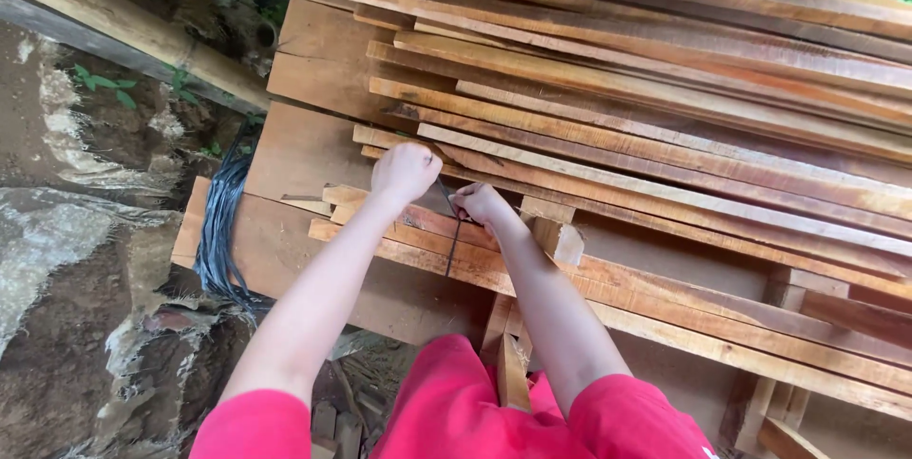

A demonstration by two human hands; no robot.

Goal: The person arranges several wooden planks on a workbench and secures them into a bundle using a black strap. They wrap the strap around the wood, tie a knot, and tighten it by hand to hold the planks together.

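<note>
- Head view: left hand [406, 172] is clenching at a plank end [380, 136]; right hand [480, 202] is pinching a dark strap [453, 240].
- Strap, running toward six o'clock, risks slipping free; rough plank edges could be splintering fingers.

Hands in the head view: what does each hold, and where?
Right hand pinches a thin dark strap at its upper end; left hand is fisted on the planks, contents hidden.

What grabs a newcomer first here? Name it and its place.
A slanting stack of reddish planks fills the upper right. At its near edge the left hand and right hand meet over a thin dark strip. A bundle of dark cords hangs at left.
</note>
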